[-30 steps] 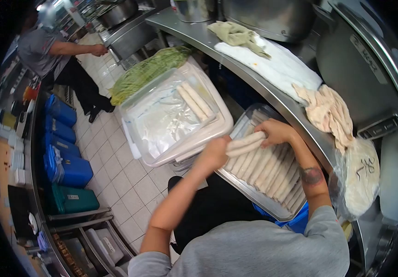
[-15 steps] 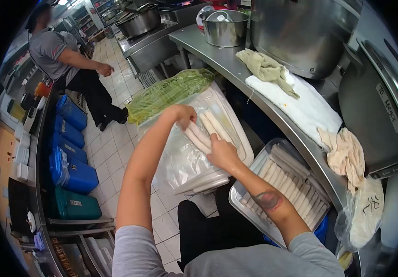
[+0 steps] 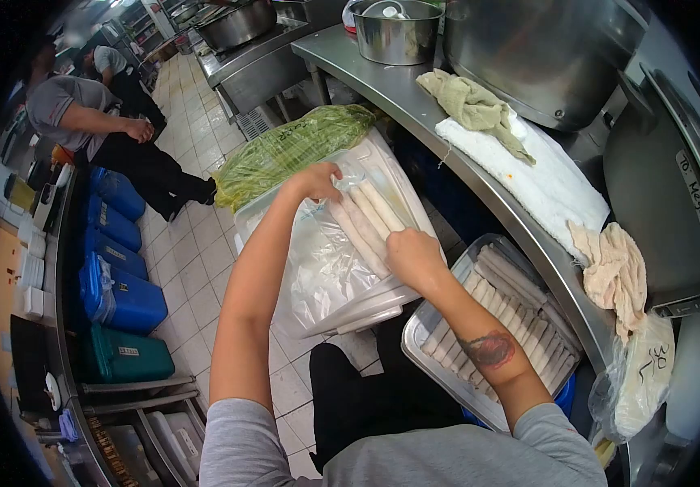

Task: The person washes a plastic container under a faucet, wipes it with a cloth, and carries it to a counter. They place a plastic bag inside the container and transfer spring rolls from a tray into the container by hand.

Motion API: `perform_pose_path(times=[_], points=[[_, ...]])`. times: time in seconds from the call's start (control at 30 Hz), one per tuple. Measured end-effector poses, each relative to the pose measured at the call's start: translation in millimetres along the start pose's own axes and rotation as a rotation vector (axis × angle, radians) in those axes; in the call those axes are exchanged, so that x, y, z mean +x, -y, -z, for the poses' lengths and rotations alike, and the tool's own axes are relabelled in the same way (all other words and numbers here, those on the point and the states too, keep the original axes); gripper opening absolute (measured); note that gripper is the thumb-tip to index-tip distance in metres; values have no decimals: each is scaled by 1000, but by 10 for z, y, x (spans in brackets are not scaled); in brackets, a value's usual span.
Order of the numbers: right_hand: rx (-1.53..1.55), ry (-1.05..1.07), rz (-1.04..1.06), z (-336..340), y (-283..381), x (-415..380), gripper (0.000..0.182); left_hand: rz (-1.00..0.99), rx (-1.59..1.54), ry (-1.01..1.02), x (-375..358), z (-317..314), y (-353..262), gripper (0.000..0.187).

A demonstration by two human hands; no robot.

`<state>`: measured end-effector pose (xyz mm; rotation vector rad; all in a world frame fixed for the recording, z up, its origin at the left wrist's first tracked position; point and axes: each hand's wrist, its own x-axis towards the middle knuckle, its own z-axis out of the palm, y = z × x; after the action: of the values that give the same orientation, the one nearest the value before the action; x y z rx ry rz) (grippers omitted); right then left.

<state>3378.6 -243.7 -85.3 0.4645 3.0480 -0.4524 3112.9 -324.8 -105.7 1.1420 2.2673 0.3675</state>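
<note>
Long pale rolls lie side by side in a clear plastic tub lined with a clear plastic sheet. My left hand is at their far end, its fingers apart and touching or just above the plastic. At the near end of the right-hand roll, my right hand is closed, its fingers curled against the roll's end and partly hidden. To the right, a tray holds several rows of similar rolls, partly behind my right forearm.
A yellow-green plastic bag lies beyond the tub. On the steel counter are cloths, a towel and pots. Blue bins line the left side. Two people stand in the aisle.
My left hand has loosened from the left rolls, which now lie beside the others. My right hand has shifted right to another roll's end. A second person shows in the aisle.
</note>
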Motion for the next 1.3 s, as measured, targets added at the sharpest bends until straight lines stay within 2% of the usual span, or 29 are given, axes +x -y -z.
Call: perform_pose_path(times=[0.03,0.13,0.23,0.33,0.43,0.5,0.63,0.67,0.8,0.87,0.97,1.03,1.13,1.3], points=[[32,18,39,0,-9,3,19,110,-86,-65,-90,-10,-36,52],[108,50,126,-46,-7,25,13,244,-287,-75,-177,-81,-100,45],[136,40,121,-91,7,20,16,308,-78,-59,-135,-115,-14,43],[132,-16,104,-96,-69,-19,17,205,18,-195,-167,-230,52,44],[118,-122,133,-207,-135,4,19,139,50,-433,-179,-387,32,41],[107,-171,117,-264,-110,7,23,112,5,-447,-169,-487,-21,39],[83,-78,93,-351,-50,36,22,65,-34,-534,-302,-722,-318,47],[99,-29,109,-273,-40,17,23,36,-29,-537,-386,-773,-385,57],[182,41,128,-171,-182,106,17,-108,11,-596,-618,-994,-266,54],[233,-7,192,-148,-239,219,22,-193,-93,-638,-712,-964,-132,53],[343,-18,292,-107,-207,335,38,-214,-19,-772,-866,-976,-142,54],[344,36,346,-176,-209,407,43,-226,10,-653,-1020,-1061,-323,52],[346,8,376,-302,-218,442,51,-203,76,-494,-1360,-1187,-696,56],[385,1,375,-215,-302,442,43,-196,216,-309,-1619,-1219,-590,55]])
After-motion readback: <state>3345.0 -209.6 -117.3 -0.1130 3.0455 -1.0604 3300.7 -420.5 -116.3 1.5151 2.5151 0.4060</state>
